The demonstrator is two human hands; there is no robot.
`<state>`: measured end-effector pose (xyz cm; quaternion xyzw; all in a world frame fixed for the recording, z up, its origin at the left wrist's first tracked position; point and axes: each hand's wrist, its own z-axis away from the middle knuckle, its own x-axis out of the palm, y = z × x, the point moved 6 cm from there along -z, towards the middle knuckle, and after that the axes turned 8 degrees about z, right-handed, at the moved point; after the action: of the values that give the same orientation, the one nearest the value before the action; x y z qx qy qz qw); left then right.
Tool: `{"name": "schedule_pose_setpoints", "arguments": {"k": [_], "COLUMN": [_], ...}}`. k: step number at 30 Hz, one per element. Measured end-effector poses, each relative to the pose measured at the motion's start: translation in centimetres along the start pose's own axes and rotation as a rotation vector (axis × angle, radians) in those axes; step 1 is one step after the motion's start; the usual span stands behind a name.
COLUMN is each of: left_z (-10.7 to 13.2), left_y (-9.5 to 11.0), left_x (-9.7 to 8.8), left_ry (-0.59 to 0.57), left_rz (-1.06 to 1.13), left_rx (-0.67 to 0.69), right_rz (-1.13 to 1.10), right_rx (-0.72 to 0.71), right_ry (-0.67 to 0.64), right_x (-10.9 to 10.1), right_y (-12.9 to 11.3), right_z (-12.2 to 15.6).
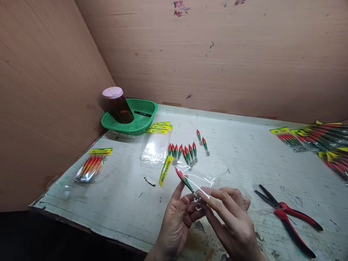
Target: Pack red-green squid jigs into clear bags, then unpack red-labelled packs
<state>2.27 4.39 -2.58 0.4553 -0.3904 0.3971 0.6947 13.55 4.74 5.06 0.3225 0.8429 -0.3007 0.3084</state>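
Observation:
Near the table's front, my left hand [175, 221] grips a clear plastic bag [205, 179] whose yellow header card [165, 171] reads BCT LURE. A red and green fishing lure [185, 182] lies tilted at the bag, its red end toward the card. My right hand [235, 219] has its fingertips closed on the lure's hook end, by the bag's opening. Whether the lure is wholly inside the bag I cannot tell. Just beyond, several matching lures [187, 154] lie in a row, with two more lures [205, 145] farther back.
Empty header bags [156, 146] are stacked left of the lures. A green basket [149, 125] holds a pink-lidded bottle [118, 107] and a black pen [143, 114]. Red-handled pliers [282, 208] lie at right. Packed lures lie at far left [91, 166] and far right [323, 136].

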Motion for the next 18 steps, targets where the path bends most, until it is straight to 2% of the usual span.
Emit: {"name": "schedule_pose_setpoints", "arguments": {"k": [4, 9, 12, 13, 15, 17, 18], "left_z": [-0.3, -0.9, -1.1, -1.2, -1.2, -1.2, -1.2], "left_y": [0.0, -0.6, -0.8, -0.7, -0.5, -0.5, -0.6], "left_x": [0.1, -0.9, -1.3, -1.4, -1.6, -1.6, -1.6], "left_ry": [-0.049, 0.029, 0.074, 0.095, 0.131, 0.152, 0.153], "left_rz": [0.042, 0.142, 0.161, 0.175, 0.221, 0.265, 0.279], "left_rx": [-0.06, -0.254, -0.237, -0.207, -0.148, -0.122, -0.129], "right_rz": [0.016, -0.023, 0.024, 0.048, 0.069, 0.026, -0.03], "right_rx": [-0.03, -0.066, -0.065, -0.059, 0.002, 0.165, 0.261], "right_ry": [0.001, -0.104, -0.164, -0.148, -0.026, 0.121, 0.139], "right_x": [-0.1, 0.3, 0.7, 0.7, 0.2, -0.6, -0.7], "right_y": [-0.2, -0.4, -0.1, 0.1, 0.7, 2.0, 2.7], "right_z": [0.0, -0.5, 0.0, 0.2, 0.6, 0.9, 0.9]}}
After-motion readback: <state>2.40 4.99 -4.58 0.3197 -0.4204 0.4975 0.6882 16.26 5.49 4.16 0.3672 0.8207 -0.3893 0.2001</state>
